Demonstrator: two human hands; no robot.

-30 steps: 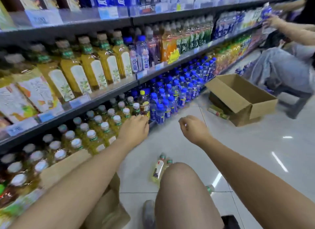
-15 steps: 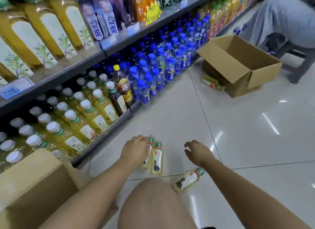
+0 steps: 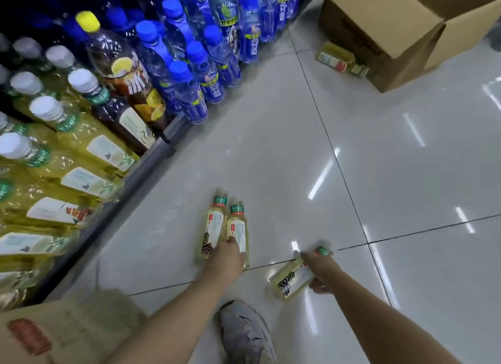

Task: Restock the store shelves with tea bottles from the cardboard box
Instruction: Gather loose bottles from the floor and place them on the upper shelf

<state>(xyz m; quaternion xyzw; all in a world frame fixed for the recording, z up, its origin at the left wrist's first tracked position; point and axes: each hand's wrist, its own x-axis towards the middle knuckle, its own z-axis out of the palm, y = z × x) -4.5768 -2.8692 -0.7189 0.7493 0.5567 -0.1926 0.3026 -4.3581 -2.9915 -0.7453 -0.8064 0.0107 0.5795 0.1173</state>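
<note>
Two small yellow tea bottles [image 3: 214, 225] lie side by side on the white floor tiles, caps pointing away from me. My left hand [image 3: 226, 258] rests on their lower ends, fingers curled over both. A third tea bottle [image 3: 292, 278] lies tilted to the right of them, and my right hand [image 3: 318, 268] is wrapped around its upper part. A cardboard box [image 3: 67, 334] with a red mark sits at the bottom left beside my arm. The bottom shelf [image 3: 160, 144] on the left holds rows of large yellow tea bottles [image 3: 89, 157] with white caps.
Blue-capped water bottles [image 3: 200, 73] fill the shelf further along, with one yellow-capped lemon tea bottle [image 3: 122, 70] among them. A second open cardboard box [image 3: 401, 30] stands at the top right, a bottle [image 3: 341, 61] lying against it. My grey shoe [image 3: 244, 334] is below.
The view has dropped toward the floor. My left hand has settled onto the two lying bottles and my right hand has closed on the third bottle.
</note>
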